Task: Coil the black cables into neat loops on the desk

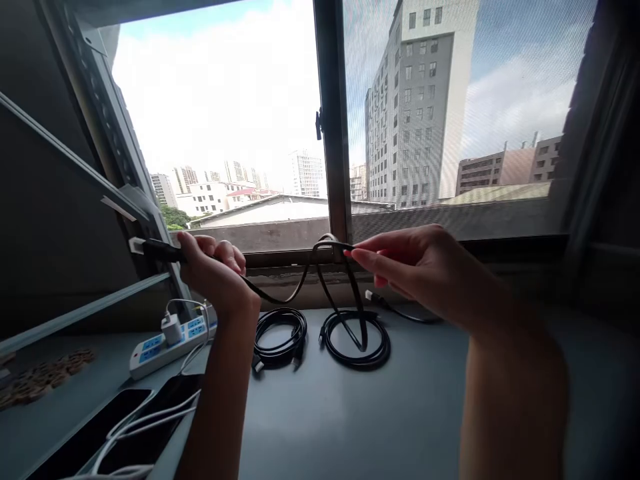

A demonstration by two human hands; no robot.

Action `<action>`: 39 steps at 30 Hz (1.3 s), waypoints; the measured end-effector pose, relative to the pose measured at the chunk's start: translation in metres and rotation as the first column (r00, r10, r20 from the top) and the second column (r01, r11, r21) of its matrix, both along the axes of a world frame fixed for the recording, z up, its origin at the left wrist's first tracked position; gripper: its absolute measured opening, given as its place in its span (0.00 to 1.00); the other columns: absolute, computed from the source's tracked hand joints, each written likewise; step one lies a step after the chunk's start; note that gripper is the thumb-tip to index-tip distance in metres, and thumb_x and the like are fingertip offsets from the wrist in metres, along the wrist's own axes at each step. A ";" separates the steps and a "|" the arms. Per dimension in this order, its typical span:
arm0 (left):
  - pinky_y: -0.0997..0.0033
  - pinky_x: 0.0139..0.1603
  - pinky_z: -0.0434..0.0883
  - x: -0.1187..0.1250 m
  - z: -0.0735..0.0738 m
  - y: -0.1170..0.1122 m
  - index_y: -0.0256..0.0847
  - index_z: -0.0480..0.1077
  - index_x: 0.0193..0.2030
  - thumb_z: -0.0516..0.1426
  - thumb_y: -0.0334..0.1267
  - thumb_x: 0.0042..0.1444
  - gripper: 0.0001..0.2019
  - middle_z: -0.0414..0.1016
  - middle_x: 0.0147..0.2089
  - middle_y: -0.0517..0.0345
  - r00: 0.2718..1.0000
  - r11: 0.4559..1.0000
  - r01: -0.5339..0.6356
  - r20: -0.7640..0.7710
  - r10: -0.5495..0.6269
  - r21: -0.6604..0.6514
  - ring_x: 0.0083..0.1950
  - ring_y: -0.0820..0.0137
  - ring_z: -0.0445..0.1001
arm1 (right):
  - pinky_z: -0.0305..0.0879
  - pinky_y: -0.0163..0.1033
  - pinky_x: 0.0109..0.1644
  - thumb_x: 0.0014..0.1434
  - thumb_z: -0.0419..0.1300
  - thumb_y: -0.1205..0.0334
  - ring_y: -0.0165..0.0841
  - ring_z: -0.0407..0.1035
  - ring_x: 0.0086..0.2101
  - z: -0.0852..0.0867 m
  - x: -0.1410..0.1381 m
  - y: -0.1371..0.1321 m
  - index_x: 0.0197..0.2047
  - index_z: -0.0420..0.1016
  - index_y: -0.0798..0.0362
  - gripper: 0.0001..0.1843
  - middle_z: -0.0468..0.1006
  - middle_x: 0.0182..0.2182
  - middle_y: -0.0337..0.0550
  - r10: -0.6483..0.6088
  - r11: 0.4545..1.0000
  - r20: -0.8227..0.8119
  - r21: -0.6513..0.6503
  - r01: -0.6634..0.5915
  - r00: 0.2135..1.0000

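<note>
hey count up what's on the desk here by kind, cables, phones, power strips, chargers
Black cables: 3, one held between left hand and right hand, two coiled on the desk
Phones: 2
Power strips: 1
White chargers: 1
Total: 7

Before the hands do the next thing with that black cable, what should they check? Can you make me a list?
1. Left hand has a firm hold near the plug end: ok.
2. Right hand fingers pinch the black cable: ok.
3. Cable between the hands free of knots: cannot tell, it loops and crosses.
4. Two coiled cables lie flat on the desk, out of the way: ok.
5. Hanging cable clear of the coils: not ok, it drops onto one.
6. Power strip and phones away from the hands: ok.
</note>
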State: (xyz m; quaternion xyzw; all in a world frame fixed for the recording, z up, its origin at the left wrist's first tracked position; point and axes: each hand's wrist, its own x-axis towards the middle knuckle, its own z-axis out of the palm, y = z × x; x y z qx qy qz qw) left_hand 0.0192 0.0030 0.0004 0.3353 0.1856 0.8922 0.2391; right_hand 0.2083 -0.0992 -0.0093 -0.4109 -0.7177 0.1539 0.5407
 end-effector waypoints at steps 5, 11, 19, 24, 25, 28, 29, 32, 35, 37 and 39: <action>0.74 0.14 0.47 0.017 -0.004 -0.016 0.42 0.50 0.17 0.51 0.50 0.59 0.23 0.41 0.14 0.66 0.995 0.999 0.030 -0.093 -0.028 0.029 0.13 0.79 0.44 | 0.49 0.27 0.18 0.60 0.59 0.63 0.25 0.57 0.18 -0.002 -0.018 -0.002 0.30 0.78 0.57 0.11 0.65 0.17 0.36 0.218 0.969 0.182 -0.156 -0.191 0.959; 0.75 0.12 0.46 0.003 -0.004 -0.001 0.42 0.49 0.18 0.50 0.47 0.59 0.22 0.42 0.17 0.66 0.993 0.994 -0.101 -0.049 0.103 0.040 0.14 0.79 0.45 | 0.50 0.27 0.18 0.60 0.60 0.58 0.26 0.59 0.18 -0.004 -0.004 -0.006 0.35 0.80 0.54 0.10 0.67 0.18 0.36 0.218 0.964 0.195 -0.195 -0.180 0.956; 0.74 0.14 0.46 -0.009 0.002 -0.016 0.41 0.46 0.19 0.41 0.42 0.64 0.21 0.39 0.15 0.65 0.995 0.993 -0.088 -0.029 0.090 0.081 0.14 0.78 0.43 | 0.59 0.28 0.24 0.60 0.58 0.51 0.31 0.67 0.28 -0.007 0.032 0.018 0.37 0.72 0.54 0.14 0.71 0.28 0.39 -0.110 0.987 0.035 -0.111 0.113 0.993; 0.74 0.13 0.44 0.008 -0.002 -0.023 0.41 0.46 0.18 0.44 0.43 0.63 0.22 0.36 0.15 0.65 0.998 0.991 0.027 -0.056 -0.020 0.130 0.14 0.78 0.41 | 0.66 0.32 0.35 0.65 0.55 0.59 0.35 0.70 0.37 -0.006 0.012 0.029 0.44 0.62 0.56 0.09 0.74 0.33 0.45 0.132 0.966 -0.040 -0.219 -0.138 0.990; 0.74 0.13 0.44 0.012 -0.003 -0.023 0.41 0.46 0.18 0.45 0.43 0.63 0.23 0.36 0.15 0.65 0.996 0.990 0.062 -0.065 -0.054 0.129 0.13 0.79 0.41 | 0.66 0.32 0.37 0.66 0.55 0.62 0.34 0.70 0.37 -0.006 0.007 0.029 0.45 0.60 0.56 0.08 0.75 0.32 0.44 0.191 0.949 -0.065 -0.242 -0.201 0.979; 0.75 0.13 0.45 0.021 -0.005 -0.022 0.41 0.47 0.17 0.45 0.44 0.63 0.23 0.36 0.15 0.65 0.983 0.983 0.161 -0.103 -0.151 0.091 0.13 0.79 0.42 | 0.67 0.31 0.31 0.65 0.55 0.66 0.32 0.71 0.28 -0.002 -0.004 0.026 0.46 0.56 0.55 0.09 0.71 0.25 0.38 0.279 0.913 -0.177 -0.257 -0.318 0.944; 0.75 0.13 0.45 0.023 -0.006 -0.021 0.41 0.48 0.18 0.45 0.45 0.63 0.23 0.37 0.14 0.66 0.978 0.981 0.182 -0.118 -0.173 0.072 0.13 0.79 0.42 | 0.66 0.30 0.26 0.64 0.55 0.66 0.31 0.69 0.24 -0.001 -0.006 0.025 0.45 0.56 0.55 0.10 0.69 0.24 0.35 0.273 0.913 -0.228 -0.244 -0.326 0.935; 0.77 0.12 0.45 0.021 -0.004 -0.018 0.42 0.54 0.22 0.45 0.48 0.63 0.20 0.45 0.13 0.67 0.933 0.962 0.268 -0.236 -0.273 -0.050 0.11 0.80 0.46 | 0.55 0.26 0.16 0.61 0.58 0.65 0.25 0.60 0.16 0.003 -0.004 0.025 0.42 0.57 0.55 0.11 0.65 0.22 0.32 0.189 0.943 -0.375 -0.189 -0.275 0.907; 0.78 0.10 0.46 0.013 -0.001 -0.015 0.43 0.63 0.35 0.44 0.51 0.62 0.15 0.58 0.14 0.66 0.845 0.934 0.286 -0.403 -0.350 -0.213 0.11 0.77 0.56 | 0.44 0.24 0.13 0.54 0.63 0.64 0.21 0.52 0.15 0.005 0.004 0.026 0.40 0.60 0.56 0.15 0.64 0.22 0.33 0.099 0.980 -0.462 -0.108 -0.167 0.881; 0.79 0.09 0.48 0.005 0.001 -0.014 0.44 0.63 0.46 0.43 0.53 0.62 0.18 0.64 0.17 0.63 0.809 0.938 0.225 -0.486 -0.331 -0.265 0.12 0.74 0.62 | 0.40 0.24 0.13 0.50 0.63 0.65 0.20 0.48 0.14 0.007 0.012 0.026 0.36 0.61 0.56 0.14 0.64 0.22 0.34 0.042 0.994 -0.504 -0.062 -0.085 0.863; 0.79 0.10 0.52 -0.004 0.004 -0.012 0.42 0.64 0.49 0.42 0.52 0.62 0.21 0.68 0.19 0.59 0.786 0.942 0.161 -0.538 -0.303 -0.296 0.14 0.72 0.66 | 0.38 0.25 0.13 0.48 0.63 0.64 0.20 0.46 0.14 0.007 0.019 0.025 0.33 0.60 0.55 0.14 0.63 0.21 0.34 -0.024 0.999 -0.539 -0.049 -0.004 0.842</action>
